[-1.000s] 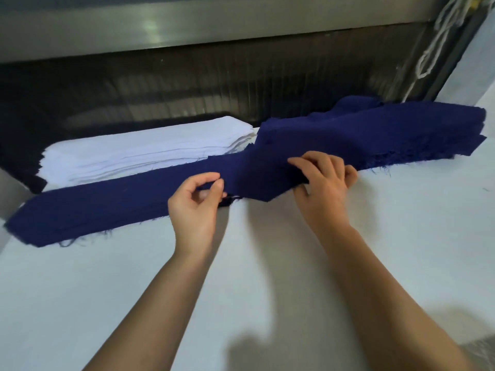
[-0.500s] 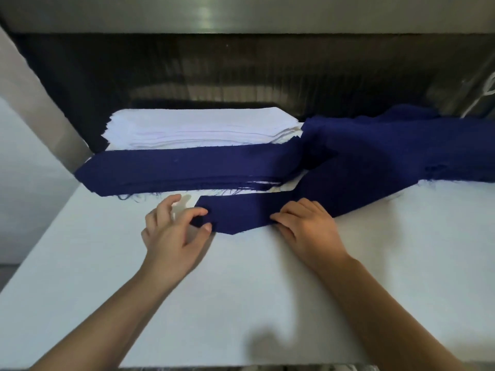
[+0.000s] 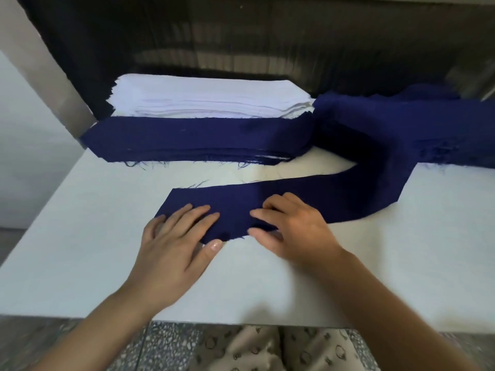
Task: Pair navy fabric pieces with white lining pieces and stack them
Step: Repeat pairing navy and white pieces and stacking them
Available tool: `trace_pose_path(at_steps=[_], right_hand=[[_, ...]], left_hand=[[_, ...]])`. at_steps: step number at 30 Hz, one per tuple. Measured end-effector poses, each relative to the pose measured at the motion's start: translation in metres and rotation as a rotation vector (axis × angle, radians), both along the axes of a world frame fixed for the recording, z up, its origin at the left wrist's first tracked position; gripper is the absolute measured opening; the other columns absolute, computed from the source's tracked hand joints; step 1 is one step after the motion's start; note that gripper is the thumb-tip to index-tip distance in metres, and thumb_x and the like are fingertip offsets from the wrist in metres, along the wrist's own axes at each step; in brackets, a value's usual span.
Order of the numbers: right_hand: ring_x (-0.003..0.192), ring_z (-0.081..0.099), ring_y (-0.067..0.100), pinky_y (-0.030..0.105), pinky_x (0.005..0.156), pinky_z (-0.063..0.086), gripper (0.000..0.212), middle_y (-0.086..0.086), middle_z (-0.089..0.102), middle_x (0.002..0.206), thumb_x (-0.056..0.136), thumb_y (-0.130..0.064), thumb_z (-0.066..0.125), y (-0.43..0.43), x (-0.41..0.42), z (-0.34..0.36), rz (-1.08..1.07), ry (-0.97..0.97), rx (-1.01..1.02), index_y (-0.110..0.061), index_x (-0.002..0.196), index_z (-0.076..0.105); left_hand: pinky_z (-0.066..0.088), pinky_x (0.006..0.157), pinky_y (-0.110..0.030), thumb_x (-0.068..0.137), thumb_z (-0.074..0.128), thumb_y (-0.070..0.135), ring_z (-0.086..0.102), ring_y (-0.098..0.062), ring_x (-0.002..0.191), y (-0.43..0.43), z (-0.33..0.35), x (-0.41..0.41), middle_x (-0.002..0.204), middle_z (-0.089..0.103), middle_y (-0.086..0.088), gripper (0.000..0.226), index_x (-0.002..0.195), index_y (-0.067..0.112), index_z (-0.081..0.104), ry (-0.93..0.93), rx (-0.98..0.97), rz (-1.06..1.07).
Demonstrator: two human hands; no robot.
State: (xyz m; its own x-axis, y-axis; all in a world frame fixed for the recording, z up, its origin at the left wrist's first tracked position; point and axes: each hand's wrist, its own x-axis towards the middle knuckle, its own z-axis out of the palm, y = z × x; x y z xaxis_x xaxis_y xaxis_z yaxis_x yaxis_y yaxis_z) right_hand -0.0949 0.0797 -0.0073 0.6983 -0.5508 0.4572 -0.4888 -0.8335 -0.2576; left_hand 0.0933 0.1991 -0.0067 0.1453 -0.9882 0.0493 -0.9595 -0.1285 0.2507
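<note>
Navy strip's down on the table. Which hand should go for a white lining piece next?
Left, probably. The left hand lies flat and open on the left end of the navy strip, on the same side as the white lining stack. The right hand pinches the strip's near edge and can hold it in place.

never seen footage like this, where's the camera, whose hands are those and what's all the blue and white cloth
No machine here: a person works with bare hands. The picture comes from a wide-angle camera worn on their head, looking forward and down, so the arms enter from the bottom. On the white table lie a stack of white lining pieces at the back, a stack of navy strips in front of it, and a navy heap to the right. One navy piece trails from the heap towards the person. The left hand presses flat on its end; the right hand rests on it with bent fingers, thumb at the near edge. Whether it pinches the cloth is unclear.
</note>
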Motion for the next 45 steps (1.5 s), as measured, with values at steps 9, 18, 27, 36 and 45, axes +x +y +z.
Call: trace_pose_path(at_steps=[9,18,27,36,45], right_hand=[[0.094,0.055,0.021,0.029,0.073,0.042,0.040,-0.001,0.054,0.109,0.094,-0.028,0.046,-0.011,-0.010,-0.001,-0.290,0.137,0.234,-0.024,0.134,0.049],[0.089,0.058,0.022,0.028,0.066,0.041,0.036,-0.002,0.055,0.109,0.094,-0.025,0.045,-0.031,-0.014,0.002,-0.471,0.141,0.271,-0.025,0.130,0.052],[0.089,0.056,0.020,0.031,0.075,0.044,0.030,-0.001,0.058,0.099,0.091,-0.017,0.051,-0.075,0.004,0.023,-0.424,-0.007,0.260,-0.018,0.119,0.061],[0.132,0.031,0.026,0.032,0.110,0.025,0.048,0.008,0.038,0.144,0.093,-0.016,0.048,-0.150,0.044,0.023,-0.428,-0.044,0.308,-0.010,0.140,0.040],[0.144,0.002,0.029,0.040,0.116,0.006,0.057,0.015,0.007,0.156,0.099,-0.032,0.038,-0.208,0.080,0.021,-0.481,0.046,0.297,-0.016,0.149,0.015]], left_hand=[[0.006,0.113,-0.033,0.080,0.001,0.069,0.018,-0.003,0.143,0.000,0.001,0.028,0.147,0.034,0.021,0.080,0.136,0.034,0.047,0.080,-0.019,0.063],[0.014,0.106,-0.031,0.080,0.028,0.061,0.038,-0.009,0.128,-0.013,-0.001,0.057,0.136,0.045,0.017,0.062,0.126,0.029,0.055,0.154,-0.104,0.269],[0.014,0.109,-0.042,0.075,0.040,0.059,0.014,-0.018,0.133,-0.061,0.005,0.063,0.145,0.028,0.007,0.060,0.129,0.034,0.050,0.211,-0.231,0.400],[0.010,0.111,-0.042,0.095,0.048,0.045,0.014,-0.025,0.138,-0.160,0.022,0.093,0.149,0.028,0.000,0.045,0.136,0.027,0.045,0.242,-0.261,0.499],[0.012,0.109,-0.040,0.098,0.040,0.045,0.014,-0.021,0.140,-0.216,0.033,0.114,0.150,0.034,0.001,0.042,0.137,0.030,0.045,0.299,-0.233,0.488]])
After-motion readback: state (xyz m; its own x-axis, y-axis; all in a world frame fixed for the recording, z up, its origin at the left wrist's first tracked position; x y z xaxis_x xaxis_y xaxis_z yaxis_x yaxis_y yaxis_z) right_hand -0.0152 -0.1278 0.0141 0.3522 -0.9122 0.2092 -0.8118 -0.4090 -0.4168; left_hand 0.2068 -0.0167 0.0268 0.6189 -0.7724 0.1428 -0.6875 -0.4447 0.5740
